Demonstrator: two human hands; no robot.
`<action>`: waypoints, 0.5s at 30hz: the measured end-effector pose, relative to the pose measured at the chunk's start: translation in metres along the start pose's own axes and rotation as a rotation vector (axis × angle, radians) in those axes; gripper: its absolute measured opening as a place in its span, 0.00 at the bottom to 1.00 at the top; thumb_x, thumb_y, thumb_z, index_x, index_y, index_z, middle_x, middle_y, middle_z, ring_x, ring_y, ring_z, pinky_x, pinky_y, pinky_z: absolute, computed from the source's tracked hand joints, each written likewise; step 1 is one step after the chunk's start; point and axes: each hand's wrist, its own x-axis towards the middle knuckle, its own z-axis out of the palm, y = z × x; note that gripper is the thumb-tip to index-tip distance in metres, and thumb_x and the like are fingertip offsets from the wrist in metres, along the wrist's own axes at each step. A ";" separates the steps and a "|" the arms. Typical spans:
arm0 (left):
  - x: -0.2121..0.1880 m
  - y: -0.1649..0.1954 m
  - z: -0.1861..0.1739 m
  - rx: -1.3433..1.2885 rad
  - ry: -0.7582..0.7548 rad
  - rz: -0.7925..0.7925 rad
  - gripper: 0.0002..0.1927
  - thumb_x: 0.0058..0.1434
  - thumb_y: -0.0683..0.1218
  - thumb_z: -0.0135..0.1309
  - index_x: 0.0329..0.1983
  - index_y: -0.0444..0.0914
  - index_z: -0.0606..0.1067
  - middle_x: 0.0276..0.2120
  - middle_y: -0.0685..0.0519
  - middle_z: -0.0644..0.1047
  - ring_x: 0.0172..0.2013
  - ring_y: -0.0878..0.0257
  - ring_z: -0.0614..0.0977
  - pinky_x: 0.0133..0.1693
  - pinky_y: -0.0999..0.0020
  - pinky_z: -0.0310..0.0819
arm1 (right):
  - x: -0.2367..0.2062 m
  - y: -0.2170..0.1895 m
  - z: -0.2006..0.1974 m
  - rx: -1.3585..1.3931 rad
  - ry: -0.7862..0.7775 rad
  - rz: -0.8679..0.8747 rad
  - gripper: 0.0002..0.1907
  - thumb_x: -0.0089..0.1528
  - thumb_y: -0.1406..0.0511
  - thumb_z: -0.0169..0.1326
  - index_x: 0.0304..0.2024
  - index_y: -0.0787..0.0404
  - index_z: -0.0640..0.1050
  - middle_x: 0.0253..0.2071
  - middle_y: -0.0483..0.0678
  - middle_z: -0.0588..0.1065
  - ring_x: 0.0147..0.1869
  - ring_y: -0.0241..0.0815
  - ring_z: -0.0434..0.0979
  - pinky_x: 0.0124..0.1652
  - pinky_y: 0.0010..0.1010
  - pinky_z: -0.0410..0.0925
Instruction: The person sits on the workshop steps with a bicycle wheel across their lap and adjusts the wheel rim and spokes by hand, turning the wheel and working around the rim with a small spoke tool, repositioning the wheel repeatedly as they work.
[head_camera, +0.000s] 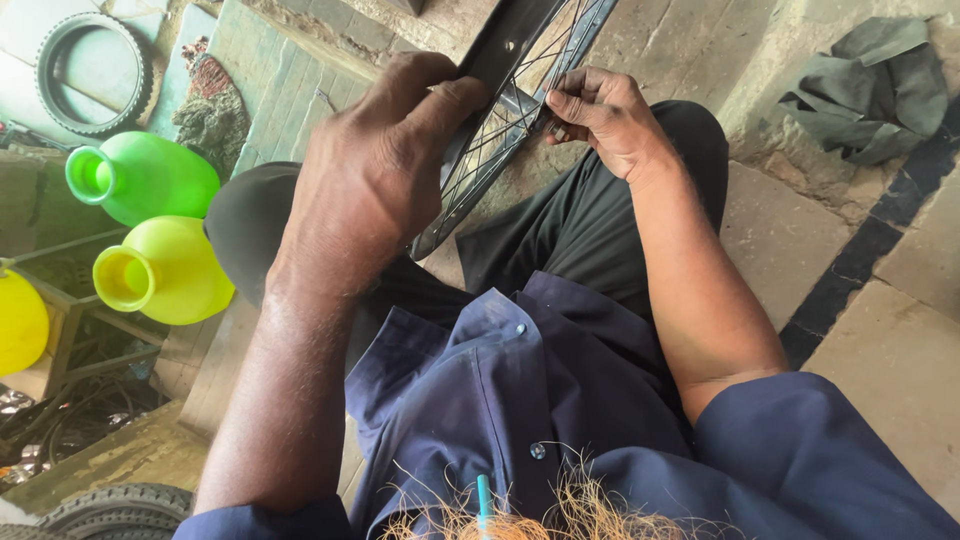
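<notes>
A spoked bicycle wheel rim (520, 90) with a black rim strip leans between my knees, running from the top centre down to about the middle. My left hand (385, 165) is closed around the rim's edge, thumb pressing on the black strip. My right hand (600, 115) pinches something small at the spokes on the rim's right side; what it pinches is too small to tell. I sit on a stone floor in black trousers and a dark blue shirt.
A green plastic jug (145, 175) and a yellow one (165, 270) lie at the left, with another yellow one (18, 322) at the edge. Tyres lie at the top left (95, 70) and bottom left (120, 505). A crumpled grey-green cloth (875, 90) lies top right.
</notes>
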 end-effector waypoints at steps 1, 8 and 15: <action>0.000 0.000 0.000 0.024 -0.011 -0.023 0.10 0.66 0.38 0.56 0.50 0.39 0.76 0.48 0.49 0.78 0.40 0.46 0.84 0.39 0.55 0.79 | 0.000 0.000 0.000 -0.002 0.002 0.003 0.11 0.64 0.66 0.65 0.45 0.65 0.78 0.40 0.46 0.80 0.42 0.36 0.82 0.42 0.32 0.80; 0.001 0.000 0.000 0.028 -0.027 -0.037 0.08 0.71 0.41 0.60 0.51 0.39 0.77 0.47 0.49 0.78 0.41 0.48 0.84 0.40 0.55 0.79 | 0.000 0.001 -0.001 -0.033 0.003 -0.022 0.11 0.65 0.66 0.65 0.45 0.64 0.78 0.38 0.46 0.79 0.40 0.36 0.81 0.42 0.32 0.80; -0.001 -0.002 0.001 0.001 -0.025 -0.003 0.12 0.63 0.36 0.55 0.50 0.39 0.77 0.48 0.47 0.78 0.40 0.46 0.83 0.39 0.55 0.79 | -0.001 0.001 -0.001 -0.023 0.003 -0.018 0.11 0.64 0.66 0.65 0.44 0.64 0.78 0.39 0.46 0.79 0.41 0.35 0.82 0.42 0.32 0.80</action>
